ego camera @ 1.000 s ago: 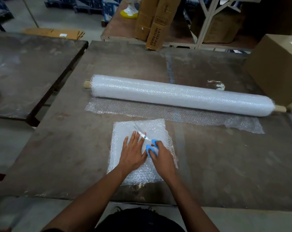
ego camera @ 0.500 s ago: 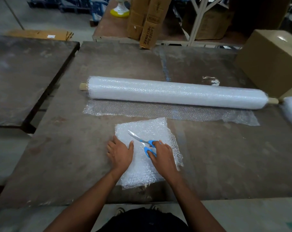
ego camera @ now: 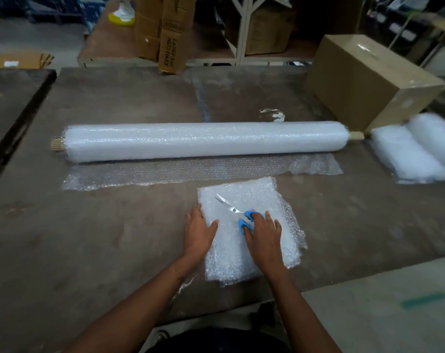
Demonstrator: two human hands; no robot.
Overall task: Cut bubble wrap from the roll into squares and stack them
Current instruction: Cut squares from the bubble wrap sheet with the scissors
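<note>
Bubble wrap stack (ego camera: 244, 240) has slid right under both hands.

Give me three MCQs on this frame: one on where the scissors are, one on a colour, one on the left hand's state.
1. Where do the scissors lie?
A. On the roll
B. On the stack of cut pieces
C. On the cardboard box

2. What colour are the scissor handles?
A. Blue
B. Red
C. Black

3. What is the left hand doing?
A. Gripping the scissors
B. Lifting the roll
C. Resting flat at the stack's left edge

Key: 1 B, blades lie on the cut pieces in front of the roll. 2 A, blue loops show under the right hand. 3 C, its fingers are straight and hold nothing.
</note>
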